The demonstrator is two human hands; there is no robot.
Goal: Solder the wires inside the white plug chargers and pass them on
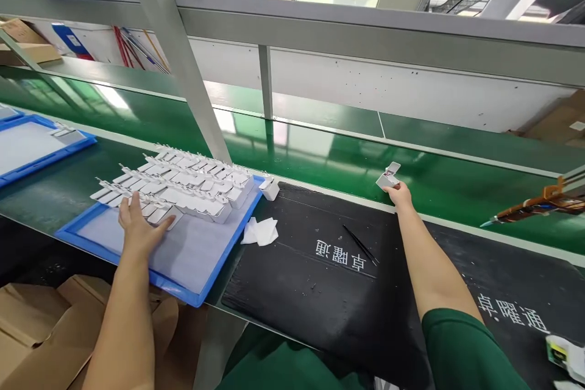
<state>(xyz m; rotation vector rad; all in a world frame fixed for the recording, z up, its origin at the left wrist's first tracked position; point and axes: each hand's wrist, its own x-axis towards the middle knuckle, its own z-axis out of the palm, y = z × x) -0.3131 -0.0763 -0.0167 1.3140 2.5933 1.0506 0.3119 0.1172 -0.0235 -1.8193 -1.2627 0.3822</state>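
My left hand (139, 225) rests on a blue tray (137, 268) lined with white foam, its fingers reaching onto the front row of several white plastic parts (183, 186) lined up in rows. My right hand (400, 195) is stretched out to the edge of the green conveyor belt (347, 158), fingers closed on a small white part (388, 175) with its lid flipped up. One more white part (269, 189) stands alone beside the tray's far corner.
A black mat (320, 292) with white characters carries a folded white cloth (259, 231) and black tweezers (361, 245). A second blue tray (31, 143) lies at left. Cardboard boxes (41, 329) sit below. A metal frame post (183, 67) crosses diagonally. An orange tool (534, 204) lies at right.
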